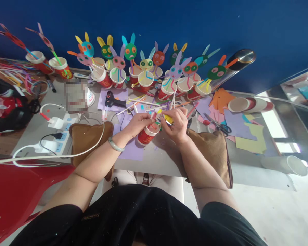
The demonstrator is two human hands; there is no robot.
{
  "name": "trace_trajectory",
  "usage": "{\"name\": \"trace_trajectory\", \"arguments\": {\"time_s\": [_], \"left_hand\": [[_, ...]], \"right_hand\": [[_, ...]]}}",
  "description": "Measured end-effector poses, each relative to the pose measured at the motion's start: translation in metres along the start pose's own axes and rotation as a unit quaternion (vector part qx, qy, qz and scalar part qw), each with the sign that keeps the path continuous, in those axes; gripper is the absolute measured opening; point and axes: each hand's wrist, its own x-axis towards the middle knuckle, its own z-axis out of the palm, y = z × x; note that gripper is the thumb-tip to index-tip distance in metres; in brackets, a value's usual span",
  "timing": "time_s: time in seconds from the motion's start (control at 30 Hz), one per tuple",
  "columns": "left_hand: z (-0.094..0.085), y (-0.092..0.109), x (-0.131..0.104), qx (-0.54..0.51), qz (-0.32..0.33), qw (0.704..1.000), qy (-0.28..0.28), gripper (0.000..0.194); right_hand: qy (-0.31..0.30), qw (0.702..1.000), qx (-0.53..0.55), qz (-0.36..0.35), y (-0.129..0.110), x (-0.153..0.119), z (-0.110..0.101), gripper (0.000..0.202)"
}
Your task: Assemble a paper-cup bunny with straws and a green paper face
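Observation:
My left hand (140, 124) is closed in a pinch above a red paper cup (145, 137), its fingertips on a small pink piece (153, 115). My right hand (176, 124) wraps round a yellow tube (168, 119) that looks like a glue stick or marker; the fingers cover much of it. Both hands meet just over the cup's rim. The cup stands upright on the table, with orange and green bits showing at its mouth. Purple paper (132, 150) lies under and beside it.
Several paper cups with rabbit-faced figures (146, 65) line the blue wall. A black glue gun (114, 99) lies behind my left hand. Brown cushions (91, 136) flank my forearms. Scissors (219, 124) and coloured paper (251, 138) lie right; a power strip (66, 131) and cables lie left.

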Motion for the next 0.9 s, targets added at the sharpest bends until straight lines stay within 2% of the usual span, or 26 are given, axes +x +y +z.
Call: {"name": "trace_trajectory", "arguments": {"time_s": [0.1,0.23,0.4,0.5,0.6,0.77,0.9], "left_hand": [[0.0005,0.003,-0.0012,0.011,-0.001,1.0,0.008,0.027],[0.0014,0.0062,-0.0023,0.033,0.005,0.999,0.015,0.026],[0.0014,0.0029,-0.0013,0.022,0.007,1.0,0.017,0.03],[0.0014,0.0033,-0.0014,0.026,0.015,0.999,0.02,0.028],[0.0011,0.0043,-0.0019,0.035,0.016,0.999,0.018,0.026],[0.0005,0.0018,-0.0013,0.052,0.016,0.998,0.016,0.026],[-0.0001,0.0001,-0.0001,0.04,0.018,0.999,0.019,0.022]], "right_hand": [[0.012,1.0,0.019,0.003,-0.0028,0.0003,-0.0024,0.011],[-0.01,0.999,0.028,-0.019,-0.0051,0.0014,-0.0016,0.008],[0.036,0.999,0.005,0.003,-0.0033,0.0015,-0.0009,0.008],[0.006,1.0,0.023,-0.002,-0.0029,-0.0001,0.0,0.01],[-0.03,0.999,-0.005,0.016,-0.0014,-0.0022,0.0014,0.017],[0.002,0.997,-0.028,0.075,-0.001,-0.004,-0.0015,0.02],[-0.029,0.999,-0.002,0.042,-0.0032,-0.0026,-0.0018,0.021]]}}
